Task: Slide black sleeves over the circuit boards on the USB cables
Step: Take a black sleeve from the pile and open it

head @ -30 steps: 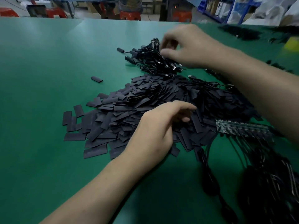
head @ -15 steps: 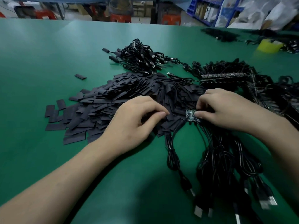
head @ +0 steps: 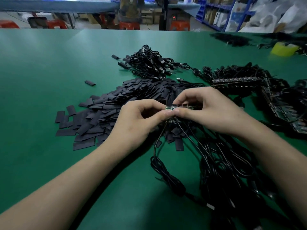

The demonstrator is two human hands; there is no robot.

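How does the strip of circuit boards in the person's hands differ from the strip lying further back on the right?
The held strip is pinched between the left hand and right hand; the far strip lies untouched on the table. The held strip looks green and is partly hidden by fingers; the far strip looks darker and lies in plain view. Both are rows of small boards.

No text, label or number reads clearly. Pale letters on the shirt of a person in the background: too blurred to read.
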